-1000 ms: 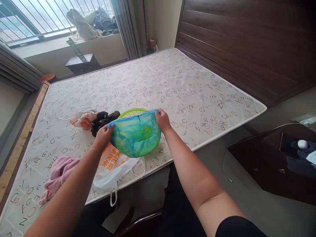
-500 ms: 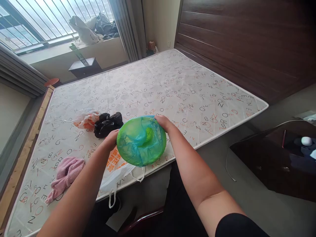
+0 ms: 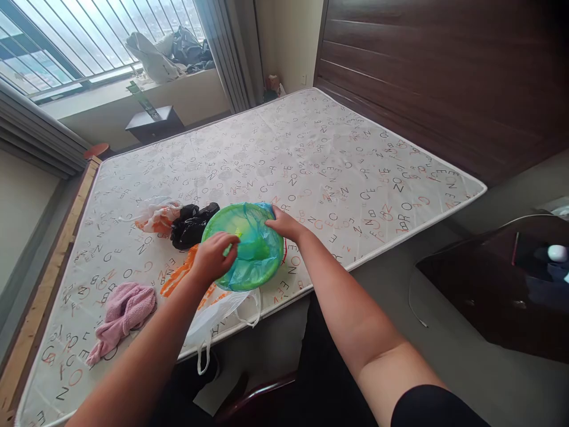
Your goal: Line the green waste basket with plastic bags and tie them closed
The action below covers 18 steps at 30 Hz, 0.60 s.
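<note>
The blue bag (image 3: pixel 255 268) covers much of the basket (image 3: pixel 211 222), creases unsmoothed, right hand (image 3: pixel 285 225) gripping its edge, left hand (image 3: pixel 215 256) curled, hold unclear.

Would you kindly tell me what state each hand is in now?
Left hand: fingers curled over the round green plastic basket; grip cannot be told.
Right hand: closed on the translucent blue plastic bag at the basket's rim.

The basket (image 3: pixel 207 228) is lime green, the towel (image 3: pixel 127 308) pink; black and orange letters pattern the white mattress (image 3: pixel 249 154).
</note>
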Available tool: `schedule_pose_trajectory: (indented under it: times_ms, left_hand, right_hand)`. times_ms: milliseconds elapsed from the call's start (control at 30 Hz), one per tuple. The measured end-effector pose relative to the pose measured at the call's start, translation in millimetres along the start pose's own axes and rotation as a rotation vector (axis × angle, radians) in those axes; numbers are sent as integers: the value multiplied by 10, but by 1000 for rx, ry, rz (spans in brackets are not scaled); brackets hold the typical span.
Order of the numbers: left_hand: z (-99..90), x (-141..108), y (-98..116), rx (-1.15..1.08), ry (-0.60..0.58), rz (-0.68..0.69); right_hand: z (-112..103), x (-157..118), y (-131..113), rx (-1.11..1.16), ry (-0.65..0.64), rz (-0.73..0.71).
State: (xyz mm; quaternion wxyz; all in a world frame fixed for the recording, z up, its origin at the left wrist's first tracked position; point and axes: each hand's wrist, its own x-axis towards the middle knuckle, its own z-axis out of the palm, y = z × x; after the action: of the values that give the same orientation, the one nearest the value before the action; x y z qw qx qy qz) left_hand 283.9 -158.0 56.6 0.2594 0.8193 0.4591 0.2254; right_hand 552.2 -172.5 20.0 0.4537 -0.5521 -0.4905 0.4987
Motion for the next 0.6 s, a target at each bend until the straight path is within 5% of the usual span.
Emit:
schedule_pose_trajectory:
  times_ms: [67, 133, 233, 400, 600]
  left_hand:
    - [251, 131, 80, 114, -396, -47]
    - [481, 309, 54, 179, -616, -206]
    - [661, 552, -135, 245, -606, -338]
    - [681, 748, -377, 326, -519, -385]
    - [648, 743, -32, 284, -529, -282]
  right_hand:
    - [39, 13, 23, -67, 20, 7]
    - [59, 15, 35, -86, 4, 15]
    - [67, 7, 41, -67, -28, 31]
    - [55, 26, 63, 19, -7, 75]
    - [5, 60, 116, 63, 100, 140]
